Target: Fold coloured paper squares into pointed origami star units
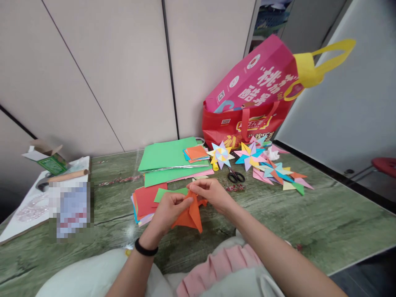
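Observation:
A partly folded piece of orange origami paper [194,216] is held up over the near edge of the table, its pointed flaps hanging down. My left hand [173,206] pinches it from the left side. At its top, the fingers of my right hand [213,193] grip the paper close to my left fingertips. Behind my left hand lie loose sheets of coloured paper, with a red sheet [150,199] on top and a green piece [163,194] beside it. Black-handled scissors [236,177] rest beyond my right hand.
Green card sheets [170,154] and small orange squares [196,152] lie at the back. Folded paper stars [221,155] spread to the right, before a red bag [247,123] holding a pink box [256,78]. A hammer [66,176] and a green box [51,161] are left.

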Demonstrator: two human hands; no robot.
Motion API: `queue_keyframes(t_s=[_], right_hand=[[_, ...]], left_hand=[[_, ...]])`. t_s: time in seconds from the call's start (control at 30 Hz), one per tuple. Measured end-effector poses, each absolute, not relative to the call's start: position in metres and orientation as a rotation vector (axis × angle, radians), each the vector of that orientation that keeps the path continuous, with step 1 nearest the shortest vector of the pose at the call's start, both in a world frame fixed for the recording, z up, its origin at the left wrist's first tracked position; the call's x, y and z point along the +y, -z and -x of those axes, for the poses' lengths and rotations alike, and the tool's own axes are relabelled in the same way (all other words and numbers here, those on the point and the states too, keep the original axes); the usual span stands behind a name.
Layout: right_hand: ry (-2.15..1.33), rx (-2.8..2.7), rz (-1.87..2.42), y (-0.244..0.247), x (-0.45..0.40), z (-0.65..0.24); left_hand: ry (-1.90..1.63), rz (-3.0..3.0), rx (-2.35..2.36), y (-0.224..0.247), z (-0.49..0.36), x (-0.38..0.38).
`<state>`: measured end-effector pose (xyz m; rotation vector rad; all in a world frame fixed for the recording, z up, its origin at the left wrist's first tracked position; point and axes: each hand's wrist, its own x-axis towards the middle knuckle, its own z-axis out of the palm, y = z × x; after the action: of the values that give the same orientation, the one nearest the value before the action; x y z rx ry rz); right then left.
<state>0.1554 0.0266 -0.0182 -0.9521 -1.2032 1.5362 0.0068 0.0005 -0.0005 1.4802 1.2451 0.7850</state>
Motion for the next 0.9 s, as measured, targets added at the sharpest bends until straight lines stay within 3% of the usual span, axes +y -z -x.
queue_keyframes(t_s=[0.27,0.9], right_hand=[[-1.321,-1.348,0.964,0.0165,0.0253,-0.1558],[-1.492,-1.275,0.924,0.0221,0.0270,-0.1563]], left_hand=[[-0.738,-1.361,1.210,0.0031,-0.0060,-0.0002],[-1.046,-1.143,1.244,0.0042,-0.0078,0.0051]])
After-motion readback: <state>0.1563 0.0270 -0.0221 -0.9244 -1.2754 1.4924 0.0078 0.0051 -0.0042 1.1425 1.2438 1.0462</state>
